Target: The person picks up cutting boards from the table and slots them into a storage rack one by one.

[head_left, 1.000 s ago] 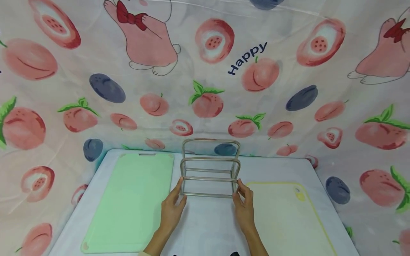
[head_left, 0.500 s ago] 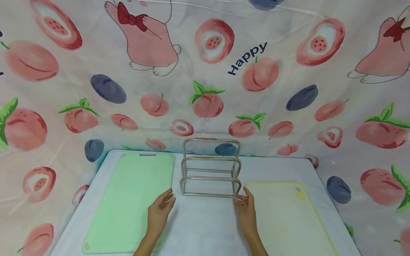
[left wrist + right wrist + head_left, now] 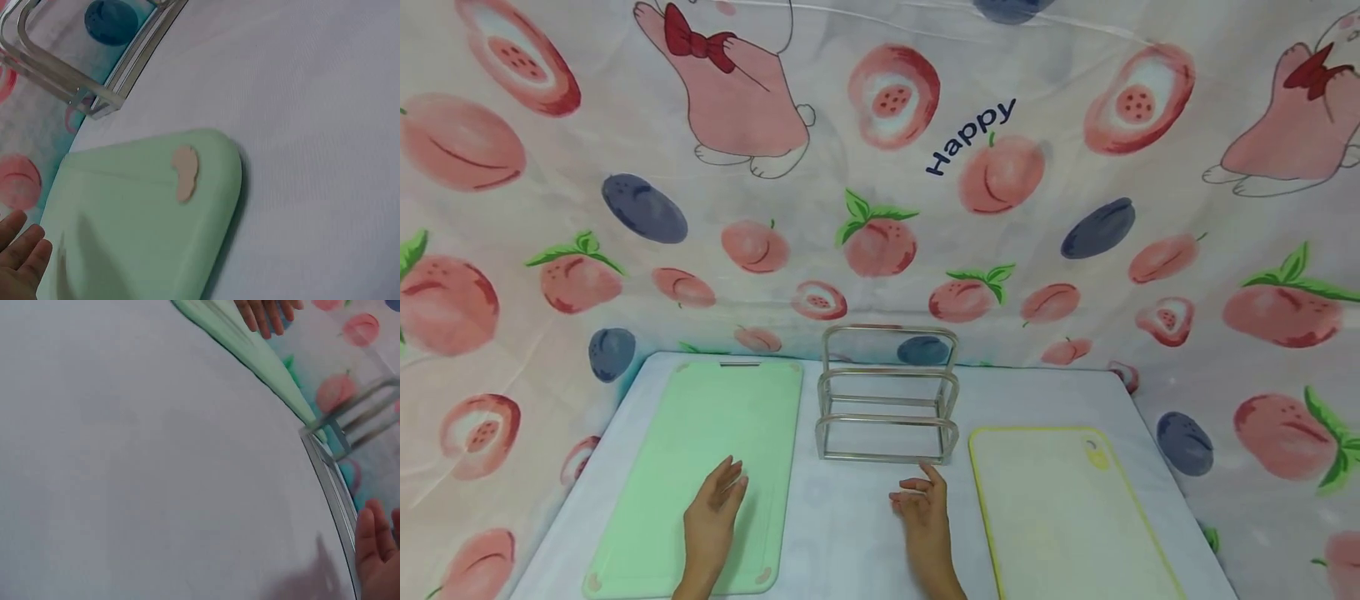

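A green cutting board (image 3: 715, 433) lies on the left of the table, and my left hand (image 3: 709, 521) hovers over its lower part with relaxed fingers and nothing held. In the left wrist view, fingers (image 3: 25, 250) of that hand show at the left edge above the same board (image 3: 137, 219). My right hand (image 3: 925, 525) is above the white table, just in front of a metal wire rack (image 3: 886, 419), its fingers loosely bent and holding nothing. The right wrist view has this hand (image 3: 378, 556) at the lower right, beside the rack (image 3: 331, 481).
To the right lies a pale cutting board with a yellow rim (image 3: 973, 467) and a hole in its corner. The white tablecloth (image 3: 842, 533) runs between the boards. A fruit-printed curtain (image 3: 812, 192) rises behind and at both sides.
Both hands have let go of the wire rack. The left hand has drawn back to the left over the green board; the right has moved back and leftward. The rack stays in place.
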A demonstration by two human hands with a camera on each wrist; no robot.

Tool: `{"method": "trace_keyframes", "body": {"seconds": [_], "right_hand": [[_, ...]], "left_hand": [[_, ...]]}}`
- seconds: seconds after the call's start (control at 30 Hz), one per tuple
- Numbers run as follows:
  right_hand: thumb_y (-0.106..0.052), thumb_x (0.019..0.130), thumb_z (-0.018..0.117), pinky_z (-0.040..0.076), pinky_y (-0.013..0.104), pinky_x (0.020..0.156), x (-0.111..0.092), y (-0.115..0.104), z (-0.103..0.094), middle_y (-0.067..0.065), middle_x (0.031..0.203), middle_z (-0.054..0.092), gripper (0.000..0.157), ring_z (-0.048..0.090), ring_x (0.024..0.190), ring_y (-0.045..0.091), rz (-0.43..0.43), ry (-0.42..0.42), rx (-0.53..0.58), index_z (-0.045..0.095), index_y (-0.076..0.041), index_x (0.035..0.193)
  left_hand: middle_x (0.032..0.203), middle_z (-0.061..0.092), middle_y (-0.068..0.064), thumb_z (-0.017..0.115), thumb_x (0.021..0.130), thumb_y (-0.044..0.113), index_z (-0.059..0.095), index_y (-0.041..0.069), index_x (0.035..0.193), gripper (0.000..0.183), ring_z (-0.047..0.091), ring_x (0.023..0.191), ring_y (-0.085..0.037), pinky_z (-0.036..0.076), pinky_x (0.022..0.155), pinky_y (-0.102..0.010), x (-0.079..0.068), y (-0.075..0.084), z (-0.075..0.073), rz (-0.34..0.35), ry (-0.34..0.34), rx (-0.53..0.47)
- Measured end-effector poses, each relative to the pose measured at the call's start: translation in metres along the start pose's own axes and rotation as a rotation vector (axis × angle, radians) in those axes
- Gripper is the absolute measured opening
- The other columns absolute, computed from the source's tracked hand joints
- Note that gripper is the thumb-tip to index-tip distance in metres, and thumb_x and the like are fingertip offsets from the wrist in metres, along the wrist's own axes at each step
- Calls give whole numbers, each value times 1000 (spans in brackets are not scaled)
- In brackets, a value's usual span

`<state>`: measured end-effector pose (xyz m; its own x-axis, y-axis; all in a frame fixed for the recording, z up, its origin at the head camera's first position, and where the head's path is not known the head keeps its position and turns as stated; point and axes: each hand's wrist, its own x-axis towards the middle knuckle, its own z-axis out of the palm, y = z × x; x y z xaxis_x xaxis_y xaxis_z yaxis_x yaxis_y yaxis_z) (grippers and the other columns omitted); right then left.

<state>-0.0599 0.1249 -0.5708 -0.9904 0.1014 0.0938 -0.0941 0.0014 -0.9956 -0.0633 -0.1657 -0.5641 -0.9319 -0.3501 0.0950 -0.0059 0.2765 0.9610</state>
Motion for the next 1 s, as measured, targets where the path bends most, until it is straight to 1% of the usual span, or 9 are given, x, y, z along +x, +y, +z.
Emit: {"method": "trace_keyframes", "body": {"seconds": [0.07,0.13,0.23,0.37,0.47,0.6,0.7,0.83,1.0], "right_hand": [[2,99,46,52,39,85,-1,-1,6,24,114,48,50,60,99,35,-43,-53,14,25,-1,144],[-2,101,45,52,40,86,-1,-3,14,25,115,49,47,60,101,36,-54,-105,23,27,1,143],[-10,102,45,51,40,87,-3,-6,30,24,118,51,43,58,105,35,-9,-182,40,30,2,141],[-17,103,45,50,33,90,-8,-8,54,18,119,53,43,56,111,30,72,-258,44,36,2,140],[-18,103,46,48,30,92,-12,-9,70,16,121,55,43,54,115,30,76,-289,20,38,3,139],[-21,102,46,45,27,95,-15,-8,87,11,126,56,43,52,119,27,76,-323,-38,40,0,139],[-23,102,47,45,28,94,-15,-9,98,10,129,54,43,49,121,26,98,-350,-59,41,-2,139],[-21,101,49,45,28,95,-16,-7,110,9,134,52,43,46,124,25,124,-372,-55,42,-4,140],[-20,101,48,42,30,100,-17,-5,122,12,141,46,43,40,131,28,140,-387,1,42,-5,142]], "left_hand": [[127,60,-11,61,95,23,51,6,137,46,55,104,1,44,81,-7,-1,-2,-9,-10,26,11],[128,59,-11,61,96,24,50,6,137,47,54,104,2,43,81,-7,-2,-4,-16,-26,54,20],[128,59,-10,61,95,26,51,6,138,47,53,108,-1,41,81,-5,-1,-7,-27,-58,104,58],[129,58,-9,61,95,27,50,7,138,48,52,113,-5,38,83,-3,2,-11,-40,-91,136,101],[130,58,-12,61,95,25,50,6,139,49,51,114,-4,38,85,-3,4,-16,-48,-89,156,121],[128,58,-14,62,95,24,52,7,137,47,52,110,2,38,85,-4,7,-24,-57,-87,211,140],[128,59,-12,62,94,23,53,5,136,46,51,109,6,38,87,-4,8,-30,-62,-69,251,137],[125,61,-12,64,94,20,58,4,131,40,47,112,9,34,94,-7,11,-35,-67,-4,319,161],[123,61,-15,65,92,21,64,8,125,35,43,115,9,31,100,-13,16,-38,-77,20,409,242]]}}
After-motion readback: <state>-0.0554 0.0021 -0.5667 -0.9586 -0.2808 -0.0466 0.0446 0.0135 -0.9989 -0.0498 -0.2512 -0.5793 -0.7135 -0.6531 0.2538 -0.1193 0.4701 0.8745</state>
